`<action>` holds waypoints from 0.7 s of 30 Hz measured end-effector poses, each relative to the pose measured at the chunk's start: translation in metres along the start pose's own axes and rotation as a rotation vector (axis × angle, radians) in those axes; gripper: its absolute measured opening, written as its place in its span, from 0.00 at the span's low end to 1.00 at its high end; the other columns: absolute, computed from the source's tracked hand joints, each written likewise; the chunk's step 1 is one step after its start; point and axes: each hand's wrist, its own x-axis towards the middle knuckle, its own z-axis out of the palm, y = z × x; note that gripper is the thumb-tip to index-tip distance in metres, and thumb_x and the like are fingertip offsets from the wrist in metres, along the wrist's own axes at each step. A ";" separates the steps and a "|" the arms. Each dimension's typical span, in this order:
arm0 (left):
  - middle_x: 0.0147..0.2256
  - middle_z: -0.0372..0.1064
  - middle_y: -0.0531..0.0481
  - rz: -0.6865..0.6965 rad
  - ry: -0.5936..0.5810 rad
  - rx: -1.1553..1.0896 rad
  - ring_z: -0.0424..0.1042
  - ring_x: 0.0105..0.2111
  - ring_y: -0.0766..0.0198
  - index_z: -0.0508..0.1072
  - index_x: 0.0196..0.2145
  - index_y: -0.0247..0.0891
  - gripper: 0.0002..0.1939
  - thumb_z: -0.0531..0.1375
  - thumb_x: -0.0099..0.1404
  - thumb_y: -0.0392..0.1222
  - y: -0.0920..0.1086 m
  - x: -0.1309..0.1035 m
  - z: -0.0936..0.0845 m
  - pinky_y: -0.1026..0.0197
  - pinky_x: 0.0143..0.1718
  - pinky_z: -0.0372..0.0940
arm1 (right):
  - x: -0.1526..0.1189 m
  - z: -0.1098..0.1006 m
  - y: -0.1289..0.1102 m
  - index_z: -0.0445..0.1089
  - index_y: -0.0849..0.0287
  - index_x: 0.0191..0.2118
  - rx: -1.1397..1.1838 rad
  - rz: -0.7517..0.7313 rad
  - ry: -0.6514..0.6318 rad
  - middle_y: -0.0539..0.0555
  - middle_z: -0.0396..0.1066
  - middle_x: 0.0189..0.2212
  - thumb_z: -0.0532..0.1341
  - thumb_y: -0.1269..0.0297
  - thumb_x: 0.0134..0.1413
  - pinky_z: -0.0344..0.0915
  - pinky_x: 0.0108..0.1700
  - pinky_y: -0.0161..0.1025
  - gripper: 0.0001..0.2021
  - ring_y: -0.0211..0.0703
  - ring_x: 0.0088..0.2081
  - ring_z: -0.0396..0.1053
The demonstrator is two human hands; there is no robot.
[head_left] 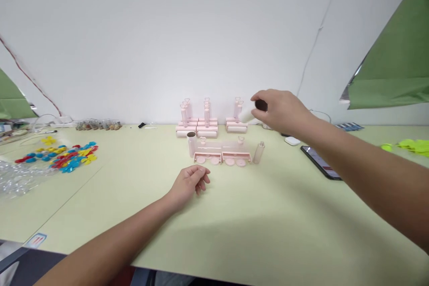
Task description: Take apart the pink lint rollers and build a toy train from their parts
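My right hand [278, 109] is raised at right of centre, its thumb and fingers round a pale roll [248, 113] with a dark open end. My left hand [191, 183] rests low over the table with fingers curled; nothing can be made out in them. Just beyond it are two open pink cases [208, 157] side by side with round pink discs in front. An upright tube [191, 145] with a dark top stands at their left, and a small clear bottle [259, 152] at their right. Behind stand pink boxes [207, 132] with slim upright pieces [207, 115] topped by heart-shaped loops.
On the right lie a phone [320, 163] and a white case [292, 141]. Coloured plastic pieces [69, 158] and clear plastic [20, 181] spread over the left side. Bagged small items [98, 124] sit by the wall. The table's front edge [174, 272] is near me.
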 end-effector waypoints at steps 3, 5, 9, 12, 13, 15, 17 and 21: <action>0.36 0.73 0.42 -0.084 -0.101 -0.170 0.71 0.29 0.63 0.70 0.44 0.33 0.27 0.56 0.63 0.62 0.015 -0.001 0.021 0.63 0.24 0.63 | -0.049 0.003 -0.036 0.70 0.54 0.47 0.169 -0.260 0.295 0.59 0.71 0.44 0.58 0.66 0.57 0.64 0.49 0.50 0.12 0.55 0.47 0.67; 0.40 0.73 0.39 -0.099 -0.213 -0.300 0.73 0.35 0.59 0.68 0.48 0.34 0.30 0.52 0.64 0.65 0.021 -0.002 0.039 0.60 0.29 0.67 | -0.082 0.021 -0.052 0.69 0.53 0.47 0.272 -0.392 0.405 0.60 0.70 0.46 0.58 0.67 0.58 0.65 0.50 0.52 0.12 0.55 0.48 0.67; 0.39 0.72 0.41 -0.017 -0.268 -0.425 0.72 0.37 0.59 0.68 0.48 0.35 0.29 0.50 0.66 0.64 0.019 -0.002 0.067 0.58 0.35 0.68 | -0.129 0.070 -0.059 0.68 0.50 0.48 0.376 -0.487 0.395 0.60 0.68 0.49 0.59 0.71 0.56 0.67 0.47 0.54 0.15 0.55 0.49 0.67; 0.40 0.71 0.43 0.034 -0.196 -0.384 0.71 0.36 0.60 0.67 0.48 0.36 0.27 0.54 0.64 0.63 0.010 0.001 0.073 0.59 0.35 0.67 | -0.143 0.093 -0.054 0.70 0.51 0.44 0.418 -0.446 0.367 0.61 0.67 0.49 0.59 0.73 0.55 0.67 0.47 0.55 0.13 0.56 0.51 0.66; 0.40 0.70 0.44 0.052 -0.191 -0.357 0.71 0.36 0.61 0.66 0.48 0.36 0.27 0.55 0.64 0.62 0.006 0.002 0.073 0.59 0.35 0.67 | -0.145 0.097 -0.052 0.70 0.51 0.43 0.432 -0.442 0.343 0.61 0.66 0.50 0.59 0.73 0.55 0.67 0.48 0.55 0.12 0.55 0.51 0.65; 0.39 0.69 0.46 0.100 -0.173 -0.284 0.70 0.35 0.63 0.65 0.48 0.37 0.26 0.58 0.62 0.61 0.000 0.006 0.069 0.61 0.34 0.66 | -0.146 0.100 -0.048 0.70 0.53 0.43 0.486 -0.442 0.281 0.61 0.66 0.50 0.59 0.72 0.55 0.68 0.48 0.53 0.10 0.54 0.51 0.65; 0.36 0.68 0.48 0.142 -0.119 -0.192 0.69 0.33 0.64 0.65 0.47 0.37 0.27 0.60 0.60 0.61 -0.006 0.011 0.063 0.63 0.31 0.65 | -0.144 0.102 -0.042 0.69 0.55 0.42 0.558 -0.398 0.217 0.62 0.65 0.50 0.59 0.69 0.56 0.69 0.47 0.50 0.08 0.52 0.50 0.67; 0.33 0.67 0.50 0.097 -0.025 -0.106 0.69 0.28 0.65 0.64 0.45 0.36 0.29 0.60 0.58 0.63 -0.013 0.019 0.050 0.65 0.25 0.62 | -0.133 0.111 -0.021 0.67 0.56 0.43 0.557 -0.147 -0.001 0.59 0.70 0.46 0.57 0.64 0.58 0.69 0.37 0.43 0.08 0.44 0.36 0.71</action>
